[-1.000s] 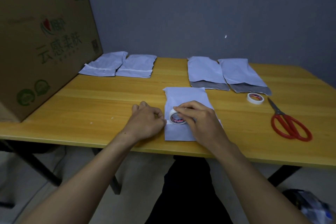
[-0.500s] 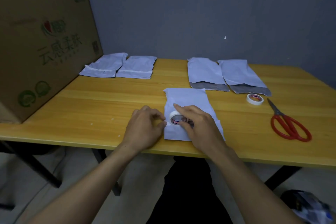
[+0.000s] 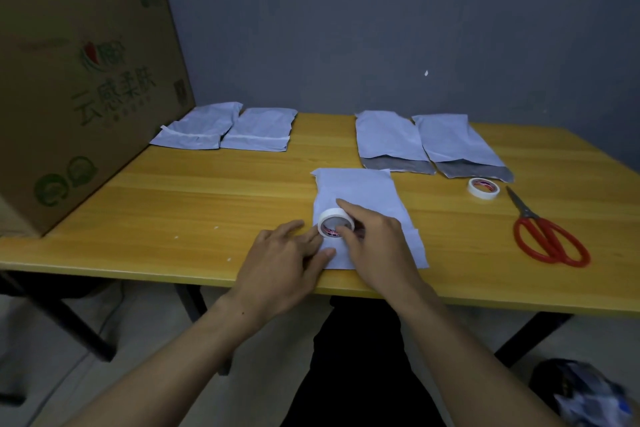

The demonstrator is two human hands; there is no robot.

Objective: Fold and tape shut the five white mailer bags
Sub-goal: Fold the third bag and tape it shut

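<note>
Yellow wooden table [image 3: 173, 204] — grey wall [image 3: 346, 28]

Landmark: centre mailer bag [image 3: 360, 191], flat at the near edge of the table [image 3: 173, 201]. Tape roll [image 3: 336, 222] sits tilted on the bag's left part. Right hand [image 3: 377, 246] grips the roll, index finger over the rim. Left hand [image 3: 284, 267] lies flat on the bag's left edge, fingertips by the roll. Just behind-right of the bag: two open-flap bags [image 3: 388, 139], grey flaps showing. Behind-left, well apart: two folded bags [image 3: 259, 128] next to a cardboard box [image 3: 79, 97]. Right of the bag: second tape roll [image 3: 483, 187], then red scissors [image 3: 547, 236].
</note>
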